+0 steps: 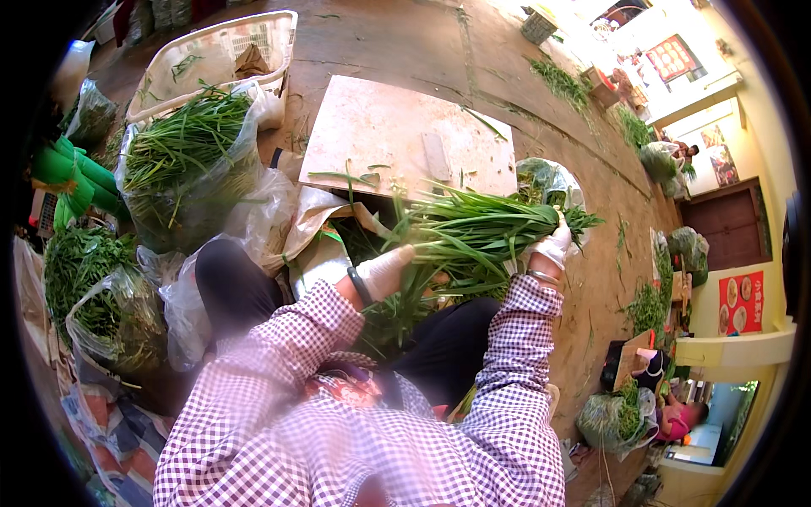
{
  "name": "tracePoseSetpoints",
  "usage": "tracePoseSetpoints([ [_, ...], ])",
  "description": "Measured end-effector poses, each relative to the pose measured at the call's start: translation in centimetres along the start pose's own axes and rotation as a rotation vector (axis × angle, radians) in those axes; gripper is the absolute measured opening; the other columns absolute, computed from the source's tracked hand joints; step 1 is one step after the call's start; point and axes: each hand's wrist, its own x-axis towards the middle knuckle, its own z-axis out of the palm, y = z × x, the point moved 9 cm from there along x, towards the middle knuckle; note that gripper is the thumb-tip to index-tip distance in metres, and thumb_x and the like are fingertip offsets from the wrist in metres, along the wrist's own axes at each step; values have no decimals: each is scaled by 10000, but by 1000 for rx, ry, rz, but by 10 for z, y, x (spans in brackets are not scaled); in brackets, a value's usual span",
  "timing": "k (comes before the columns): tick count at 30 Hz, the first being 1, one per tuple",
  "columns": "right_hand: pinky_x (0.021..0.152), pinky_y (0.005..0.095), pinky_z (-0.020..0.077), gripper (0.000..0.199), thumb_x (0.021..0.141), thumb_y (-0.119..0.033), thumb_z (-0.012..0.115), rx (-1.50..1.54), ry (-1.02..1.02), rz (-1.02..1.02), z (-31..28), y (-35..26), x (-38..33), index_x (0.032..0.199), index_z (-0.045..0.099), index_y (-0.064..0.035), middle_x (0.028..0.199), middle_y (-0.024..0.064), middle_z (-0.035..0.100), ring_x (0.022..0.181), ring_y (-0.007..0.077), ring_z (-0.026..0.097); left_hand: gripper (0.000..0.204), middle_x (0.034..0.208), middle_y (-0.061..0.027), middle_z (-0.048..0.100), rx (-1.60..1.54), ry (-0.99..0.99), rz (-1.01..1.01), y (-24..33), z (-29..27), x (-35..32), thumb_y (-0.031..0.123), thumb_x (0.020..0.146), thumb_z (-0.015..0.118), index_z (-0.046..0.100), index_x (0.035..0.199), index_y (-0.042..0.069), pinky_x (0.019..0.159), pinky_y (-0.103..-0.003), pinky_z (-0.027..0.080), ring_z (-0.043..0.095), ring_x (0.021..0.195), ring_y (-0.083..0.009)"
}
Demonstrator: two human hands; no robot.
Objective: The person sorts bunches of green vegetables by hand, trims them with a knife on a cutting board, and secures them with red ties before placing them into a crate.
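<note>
Above my lap lies a thick bunch of garlic chives (481,224), its leaves running from left to right. My right hand (553,243), in a white glove with a bracelet at the wrist, is closed around the bunch toward its right end. At the left end, close to the pale stem ends, is my left hand (384,272), also gloved and with a dark band at the wrist. Motion smears its fingertips, so its grip is hard to read. More loose greens (393,317) hang below, between my knees.
A pale board (397,127) with leaf scraps stands just beyond the bunch. To the left are a plastic bag of chives (190,152), a white crate (211,51) and another bag of greens (110,313). Other people sit by bundles at far right, one in pink (676,420).
</note>
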Motion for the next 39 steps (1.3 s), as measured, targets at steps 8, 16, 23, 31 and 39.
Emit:
tracePoseSetpoints([
  [8, 687, 448, 588, 225, 964, -243, 556, -44, 54, -21, 14, 2, -7, 916, 651, -45, 847, 120, 699, 677, 293, 666, 203, 660, 84, 465, 565, 349, -97, 5, -6, -1, 272, 861, 678, 668, 997, 122, 504, -220, 283, 375, 554, -49],
  [16, 649, 387, 582, 146, 953, -187, 577, -52, 73, -199, -19, -76, 21, 920, 661, -73, 814, 66, 674, 699, 238, 662, 222, 633, 84, 478, 478, 648, -222, 4, -76, -59, 346, 936, 628, 655, 972, 128, 454, -233, 242, 331, 496, -36],
  [23, 686, 379, 586, 126, 954, -188, 576, -170, -59, -233, 25, -51, -22, 965, 637, -78, 841, 69, 682, 710, 233, 668, 597, 1009, 45, 637, 49, 432, -64, -16, -69, -17, 440, 911, 668, 493, 1393, 135, 575, -201, 388, 491, 687, -48],
  [31, 581, 240, 467, 145, 975, -148, 598, -140, -222, -246, 66, -40, -64, 1049, 652, -36, 745, -29, 565, 624, 95, 529, 237, 644, 78, 461, 104, 539, -85, -13, -57, -3, 229, 935, 654, 643, 1101, 60, 453, -213, 214, 308, 467, -28],
  [39, 603, 224, 357, 103, 978, -153, 586, -11, -425, -187, 95, -58, -92, 1012, 571, -57, 718, -43, 420, 654, 80, 383, 152, 569, 71, 456, 894, 667, -252, -35, -187, -50, 244, 932, 642, 670, 934, 94, 455, -237, 269, 350, 479, -57],
])
